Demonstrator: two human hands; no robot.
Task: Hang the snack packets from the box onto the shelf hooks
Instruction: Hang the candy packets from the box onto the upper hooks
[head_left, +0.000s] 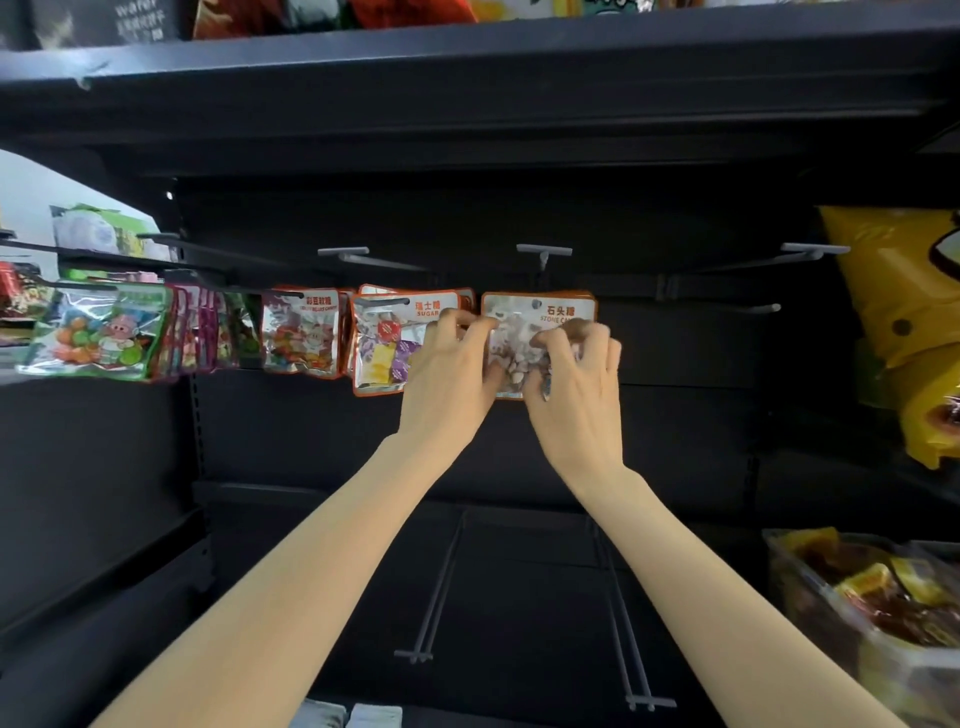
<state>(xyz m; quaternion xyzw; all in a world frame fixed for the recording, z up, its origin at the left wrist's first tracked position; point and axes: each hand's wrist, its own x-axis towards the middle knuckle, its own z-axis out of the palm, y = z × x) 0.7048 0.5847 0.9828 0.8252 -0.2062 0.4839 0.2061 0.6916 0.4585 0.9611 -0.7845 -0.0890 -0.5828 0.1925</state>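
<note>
An orange-edged stone candy packet (540, 312) hangs at the middle hook (544, 252), with more of the same behind it. My left hand (449, 369) grips its left side and my right hand (576, 379) grips its right side, fingers curled over the clear window. The packet's lower half is hidden behind my hands. To its left hang a sugar candy packet (382, 343) and a jelly bean packet (298, 332). The box is not in view.
Green and purple packets (98, 327) fill the hooks further left. Bare hooks (813, 250) stick out at the right, and two long ones (431, 597) lower down. Yellow bags (904, 322) hang at the right edge, above a bin of red-yellow snacks (878, 597).
</note>
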